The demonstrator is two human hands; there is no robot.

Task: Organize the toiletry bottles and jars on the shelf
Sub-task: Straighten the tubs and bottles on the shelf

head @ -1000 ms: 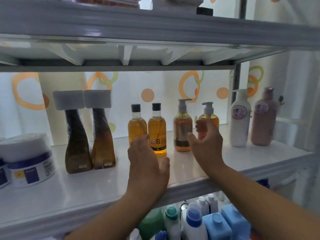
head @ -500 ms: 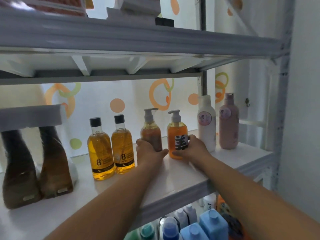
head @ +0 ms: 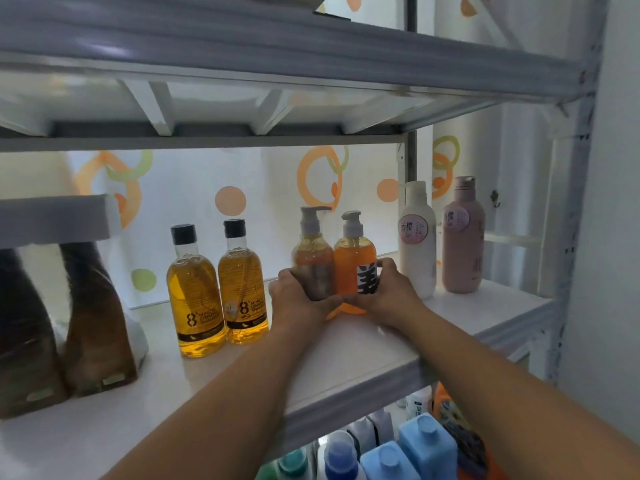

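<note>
Two pump bottles stand side by side on the white shelf. My left hand grips the base of the amber pump bottle. My right hand grips the orange pump bottle with a black-and-white label. The two bottles touch each other. Left of them stand two yellow shampoo bottles with black caps. To the right stand a white bottle and a pink bottle.
Two dark brown upside-down bottles with white caps stand at the far left. The upper shelf hangs close overhead. Blue and green bottles crowd the lower shelf. A metal upright post bounds the right side.
Both hands reached forward from the shelf's front to the two pump bottles and closed on them. The bottles now stand pressed together. The view has shifted right and closer.
</note>
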